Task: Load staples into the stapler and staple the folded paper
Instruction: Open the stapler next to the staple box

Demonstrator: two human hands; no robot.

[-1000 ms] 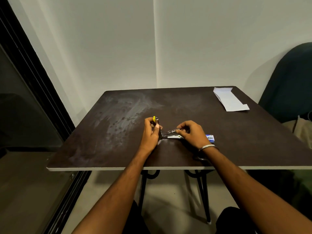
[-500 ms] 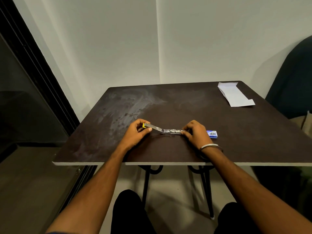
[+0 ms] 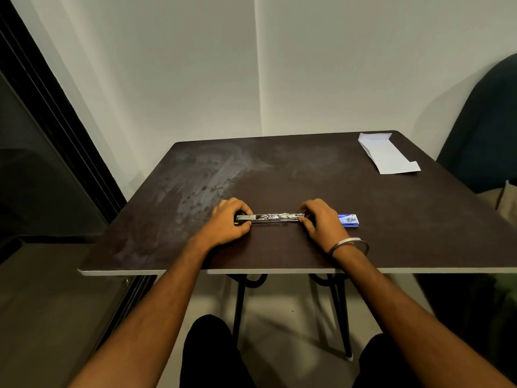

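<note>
A metal stapler (image 3: 270, 217) lies swung fully open and flat on the dark table (image 3: 307, 186), its silver channel facing up. My left hand (image 3: 228, 224) grips its left end, where a bit of yellow shows. My right hand (image 3: 321, 219) pinches its right end. A small blue staple box (image 3: 348, 220) lies just right of my right hand. The folded white paper (image 3: 387, 154) rests at the table's far right corner, well away from both hands.
The table's near edge (image 3: 251, 271) runs just in front of my forearms. A dark window frame (image 3: 56, 121) stands at the left and a dark chair (image 3: 486, 121) at the right. A white wall is behind the table.
The stapler's top arm stood upright in my left hand a second ago; it has swung down to the left and now lies flat, with my hands spread apart at its two ends.
</note>
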